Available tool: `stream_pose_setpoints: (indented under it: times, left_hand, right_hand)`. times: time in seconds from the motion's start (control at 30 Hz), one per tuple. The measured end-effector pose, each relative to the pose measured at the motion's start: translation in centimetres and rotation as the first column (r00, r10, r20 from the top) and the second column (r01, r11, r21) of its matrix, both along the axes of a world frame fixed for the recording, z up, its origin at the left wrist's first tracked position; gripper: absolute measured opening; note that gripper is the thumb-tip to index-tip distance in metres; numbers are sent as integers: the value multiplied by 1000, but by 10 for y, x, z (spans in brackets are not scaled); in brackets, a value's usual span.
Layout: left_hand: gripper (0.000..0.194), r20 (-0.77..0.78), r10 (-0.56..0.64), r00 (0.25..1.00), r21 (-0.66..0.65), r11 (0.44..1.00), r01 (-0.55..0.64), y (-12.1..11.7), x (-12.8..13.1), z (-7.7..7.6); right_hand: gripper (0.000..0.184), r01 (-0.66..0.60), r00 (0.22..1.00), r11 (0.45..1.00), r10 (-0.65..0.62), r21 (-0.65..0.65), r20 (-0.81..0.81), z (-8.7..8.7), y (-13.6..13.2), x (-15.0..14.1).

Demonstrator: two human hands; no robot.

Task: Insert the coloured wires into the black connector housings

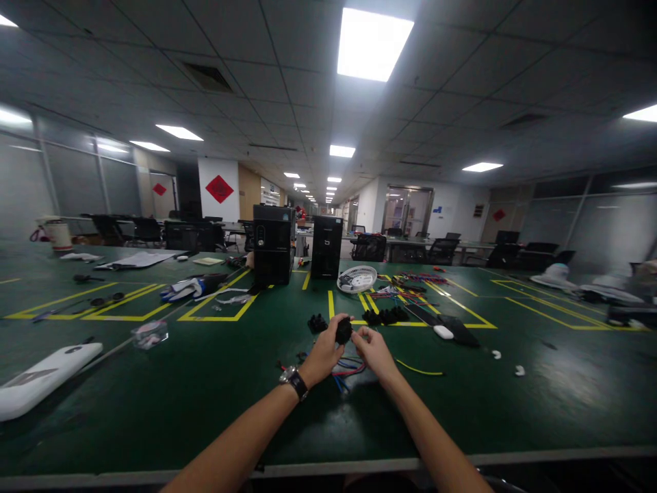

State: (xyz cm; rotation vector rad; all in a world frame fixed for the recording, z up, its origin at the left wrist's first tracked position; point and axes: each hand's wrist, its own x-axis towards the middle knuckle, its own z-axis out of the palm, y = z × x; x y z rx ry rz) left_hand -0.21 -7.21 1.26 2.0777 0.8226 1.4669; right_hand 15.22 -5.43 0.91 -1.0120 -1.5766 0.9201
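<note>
Above the green table (215,411), my left hand (323,349) is closed around a small black component (343,331), whose exact kind is too small to tell. The thumb and fingers of my right hand (376,354) are pinched together at the component's right side; whatever lies between them is too small to make out. Loose red and blue wires (352,368) lie on the table below and between both hands. A yellow-green wire (419,371) stretches out to the right. Similar black pieces (384,315) stand just beyond my hands, with another black piece (317,323) to the left.
Two black computer towers (272,250) (326,248) stand behind a white basket (341,285). More wires (423,279) lie right. A white earphone case (443,332) and two earbuds (496,354) (519,370) sit right; a clear box (150,335) and white device (48,376) left.
</note>
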Motion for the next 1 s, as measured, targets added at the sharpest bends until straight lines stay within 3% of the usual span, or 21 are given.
stream_pose_setpoints:
  times: [0.13,0.23,0.3,0.47,0.67,0.73,0.9,0.97,1.0]
  left_hand:
    - [62,108,-115,987,-71,990,123,-1,2,1]
    - [57,357,-231,905,-210,924,319,1,4,2]
    - [47,468,-200,861,-281,890,359,3,3,5]
    - [43,322,-56,945,-268,952,148,8,-3,13]
    - [46,422,-86,902,-327,914,240,12,-2,10]
    - [42,443,-39,896,-307,932,192,13,-1,6]
    - [34,460,114,880,-263,965,12,11,9,1]
    - [29,557,146,818,-285,958,23,13,14,3]
    - [25,637,181,749,-310,950,35,16,13,7]
  right_hand:
    - [35,18,1000,1000,-18,4,-22,-1,2,-1]
    - [35,-2,1000,1000,3,9,-28,-1,-1,-4]
    - [36,-54,998,998,54,10,-9,-1,-3,-7]
    - [41,-139,989,990,137,26,54,-3,-7,-10]
    - [47,-145,987,989,143,26,71,-3,-8,-13]
    - [49,-161,983,987,158,19,94,-1,-10,-14]
    - [46,-187,955,980,166,67,245,31,-16,-10]
    - [44,-129,935,968,46,215,351,46,-21,-13]
    - [43,-77,927,950,-43,303,372,49,-25,-17]
